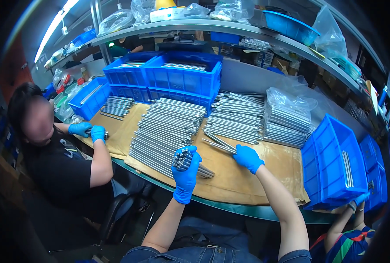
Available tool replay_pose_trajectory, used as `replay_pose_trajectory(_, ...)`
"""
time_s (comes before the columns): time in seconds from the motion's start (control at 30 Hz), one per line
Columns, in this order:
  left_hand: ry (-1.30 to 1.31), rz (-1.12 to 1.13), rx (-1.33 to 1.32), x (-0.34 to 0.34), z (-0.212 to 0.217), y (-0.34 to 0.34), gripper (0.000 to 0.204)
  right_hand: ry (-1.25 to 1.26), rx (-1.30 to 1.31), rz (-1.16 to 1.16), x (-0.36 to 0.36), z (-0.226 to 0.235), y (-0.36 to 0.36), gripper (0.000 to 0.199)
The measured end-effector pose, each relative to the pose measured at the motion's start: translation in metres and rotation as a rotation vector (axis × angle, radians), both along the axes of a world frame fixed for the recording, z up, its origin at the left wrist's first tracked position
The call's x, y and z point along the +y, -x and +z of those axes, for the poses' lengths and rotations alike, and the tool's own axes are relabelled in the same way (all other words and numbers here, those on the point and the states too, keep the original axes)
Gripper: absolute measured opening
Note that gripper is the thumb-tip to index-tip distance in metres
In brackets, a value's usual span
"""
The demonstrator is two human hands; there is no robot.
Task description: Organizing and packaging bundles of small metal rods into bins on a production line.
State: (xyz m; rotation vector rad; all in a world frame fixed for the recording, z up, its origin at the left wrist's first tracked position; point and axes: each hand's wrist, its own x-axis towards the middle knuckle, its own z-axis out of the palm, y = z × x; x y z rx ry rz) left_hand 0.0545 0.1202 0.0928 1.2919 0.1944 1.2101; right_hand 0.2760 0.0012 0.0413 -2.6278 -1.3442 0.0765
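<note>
Left hand (186, 179), nearest the camera, at 6 o'clock just below my centre of view: blue glove, clamped around a bundle of metal rods (182, 159), near ends facing me, far ends showing beyond the glove toward 4 o'clock. Right hand (248, 158), 4 o'clock: blue glove, fingers closed on the near ends of a few loose rods (220, 143), which slant toward 10 o'clock.

Also on my list:
- Rod row (166, 131), 9 o'clock: many rods side by side on brown paper (223, 185).
- Rod heap (236, 115), 2 o'clock.
- Rod stack (287, 131), 3 o'clock, clear plastic bag (291, 98) on top.
- Stacked blue bins (171, 78), 12 o'clock, rods in the upper ones.
- Large blue bin (315, 162), between 3 and 4 o'clock, rods inside.
- Co-worker (57, 164), 9 o'clock, gloved, holding rods.
- Second co-worker (348, 245), 4 o'clock, partly visible.
- Metal shelf (243, 29), 12 o'clock, spanning the top.
</note>
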Motion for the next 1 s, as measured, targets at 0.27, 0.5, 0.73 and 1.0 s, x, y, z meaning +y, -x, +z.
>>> replay_pose_trajectory(0.27, 0.070, -0.079, 0.086, 0.000, 0.024, -0.012, 0.025, -0.566, 0.829, -0.002, 0.004, 0.043, 0.068, 0.028)
replay_pose_trajectory(0.5, -0.015, -0.400, 0.179, 0.012, 0.022, -0.012, 0.040, -0.720, 0.842, 0.382, 0.009, 0.044, 0.109, 0.038)
replay_pose_trajectory(0.73, -0.067, -0.630, 0.196, 0.016, 0.008, -0.013, 0.048, -0.268, 0.961, 0.523, 0.002, 0.087, 0.079, 0.043)
replay_pose_trajectory(1.0, -0.245, -0.712, 0.296, -0.001, 0.051, -0.025, 0.047, -0.174, 0.760, 0.943, 0.025, 0.090, 0.036, 0.049)
